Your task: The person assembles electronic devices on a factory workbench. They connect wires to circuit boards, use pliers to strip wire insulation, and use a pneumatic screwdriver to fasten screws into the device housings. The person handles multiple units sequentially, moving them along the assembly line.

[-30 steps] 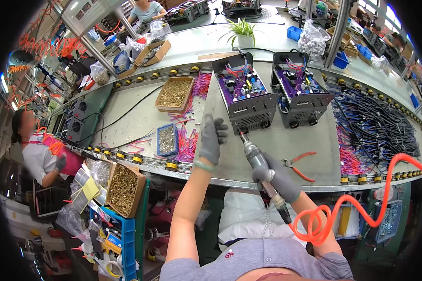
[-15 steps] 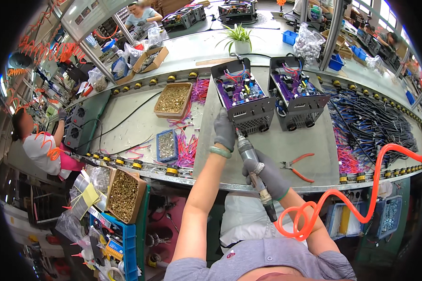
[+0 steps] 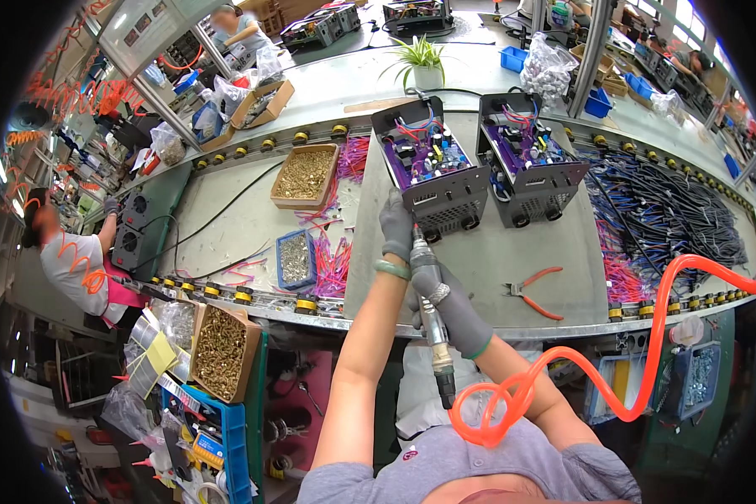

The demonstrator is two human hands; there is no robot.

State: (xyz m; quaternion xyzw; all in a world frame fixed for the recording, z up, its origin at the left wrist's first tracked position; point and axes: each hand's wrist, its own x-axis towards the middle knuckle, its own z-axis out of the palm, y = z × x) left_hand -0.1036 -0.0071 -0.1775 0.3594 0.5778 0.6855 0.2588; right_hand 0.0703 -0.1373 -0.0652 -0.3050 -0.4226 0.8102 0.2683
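My right hand (image 3: 455, 309), in a grey glove, is wrapped round a pneumatic screwdriver (image 3: 433, 323). The tool slants upward, its tip at the lower left of the left black metal case (image 3: 449, 206). My left hand (image 3: 396, 225), also gloved, grips that case's front left corner beside the tip; some of its fingers are hidden. Inside the open case is a purple circuit board (image 3: 428, 160) with wires and components. A second case (image 3: 536, 197) of the same kind stands to its right. Pliers (image 3: 533, 292) with red handles lie on the grey work board (image 3: 496, 277).
An orange coiled hose (image 3: 596, 374) loops from the tool's rear to the right. Left stand a box of brass-coloured screws (image 3: 307, 176) and a blue bin of silvery parts (image 3: 295, 259). Dark cables (image 3: 672, 210) heap at the right. A co-worker (image 3: 80, 265) works at far left.
The screwdriver and my right hand have shifted left, and the tool now stands more upright. Its hose swung left with it. My left hand stays at the case corner; the whole view shifted slightly.
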